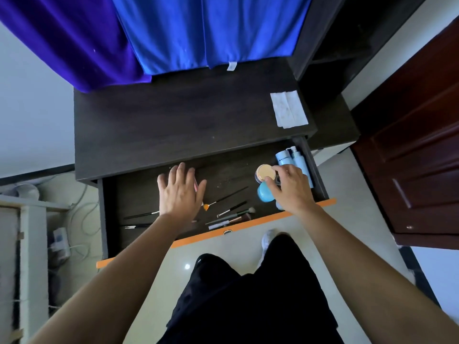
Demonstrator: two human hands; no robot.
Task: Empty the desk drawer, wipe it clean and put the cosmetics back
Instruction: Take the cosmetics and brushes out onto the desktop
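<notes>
**While the drawer is standing open, both hands are reaching inside**

While a blue curtain (pixel 211 31) and a purple curtain (pixel 69 38) are hanging across the top of the frame, the dark wooden desk (pixel 173 120) is filling the middle. Its drawer (pixel 248 225) is sitting pulled out toward the lower centre, its orange front edge running on a slant. A brown door (pixel 417 157) is standing at the right edge, and the person's black trousers (pixel 248 294) are taking up the bottom centre.

The left hand (pixel 180 192) is hovering palm down over the left-middle of the drawer, fingers spread and straight, holding nothing. Whether it is touching the drawer floor cannot be told. The right hand (pixel 290 187) is reaching into the drawer's right end, its thumb and fingertips curling around the gold-lidded jar (pixel 265 172) and grasping it by the rim.

A white wipe (pixel 288 109) is lying flat on the desk top at the upper right. Pale blue bottles (pixel 293 157) are lying at the drawer's far right, just above the right hand. A round blue jar (pixel 265 194) is sitting just below the gold-lidded jar, touching it. Several makeup brushes (pixel 233 212) are lying scattered along the drawer's front, between the two hands and partly under the left wrist.
</notes>
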